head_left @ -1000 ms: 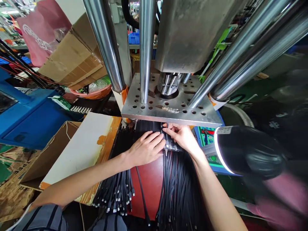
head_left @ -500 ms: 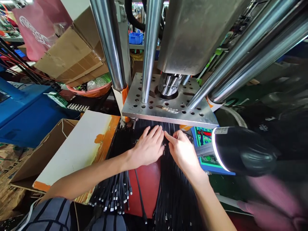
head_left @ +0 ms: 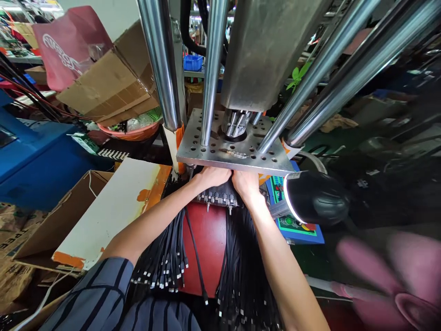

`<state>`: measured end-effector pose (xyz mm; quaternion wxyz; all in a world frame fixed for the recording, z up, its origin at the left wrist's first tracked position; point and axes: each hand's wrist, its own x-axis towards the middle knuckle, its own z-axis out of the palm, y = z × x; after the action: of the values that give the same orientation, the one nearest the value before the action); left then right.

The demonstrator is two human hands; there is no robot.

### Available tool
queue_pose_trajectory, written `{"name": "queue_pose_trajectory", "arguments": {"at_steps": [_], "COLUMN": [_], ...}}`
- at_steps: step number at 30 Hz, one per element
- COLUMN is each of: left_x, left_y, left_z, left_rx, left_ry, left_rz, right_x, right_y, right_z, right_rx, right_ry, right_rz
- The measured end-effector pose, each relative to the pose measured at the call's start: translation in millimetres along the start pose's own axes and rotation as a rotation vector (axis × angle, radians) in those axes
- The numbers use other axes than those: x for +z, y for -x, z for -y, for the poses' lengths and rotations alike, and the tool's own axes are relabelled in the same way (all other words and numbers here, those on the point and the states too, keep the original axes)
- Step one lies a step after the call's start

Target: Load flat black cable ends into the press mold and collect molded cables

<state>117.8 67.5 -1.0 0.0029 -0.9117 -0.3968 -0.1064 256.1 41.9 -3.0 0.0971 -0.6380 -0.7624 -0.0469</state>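
Left hand (head_left: 216, 176) and right hand (head_left: 245, 184) reach side by side under the perforated plate (head_left: 206, 157), fingers hidden; closure and hold cannot be told. The connector-lined fixture (head_left: 217, 198) beneath them appears stiff, probably heavy, best gripped at its ends; the black cables (head_left: 241, 259), light and limp.

One head-worn view, looking forward and down

The single camera sits above the person's striped sleeve (head_left: 99, 287) at 8 o'clock, facing forward and steeply down. The left hand (head_left: 215, 176) and right hand (head_left: 245, 185) are near the middle of the view, with a metal plate (head_left: 195, 157) just beyond at 12. The right forearm (head_left: 280, 257), at 5, comes much closer to the lens. A blue bin (head_left: 193, 63) shows far off at 11. Towards 3, the background is dark and blurred, so its depth is hard to judge.
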Motion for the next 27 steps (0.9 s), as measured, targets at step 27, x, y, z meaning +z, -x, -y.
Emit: {"name": "queue_pose_trajectory", "arguments": {"at_steps": [27], "left_x": [7.4], "left_y": [279.2], "left_z": [-143.7], "left_rx": [-0.851], "left_ry": [1.733], "left_rz": [0.096], "right_x": [-1.0], "right_y": [312.7], "right_z": [97.8], "right_rx": [0.359], "right_ry": [-0.126], "right_rz": [0.423]}}
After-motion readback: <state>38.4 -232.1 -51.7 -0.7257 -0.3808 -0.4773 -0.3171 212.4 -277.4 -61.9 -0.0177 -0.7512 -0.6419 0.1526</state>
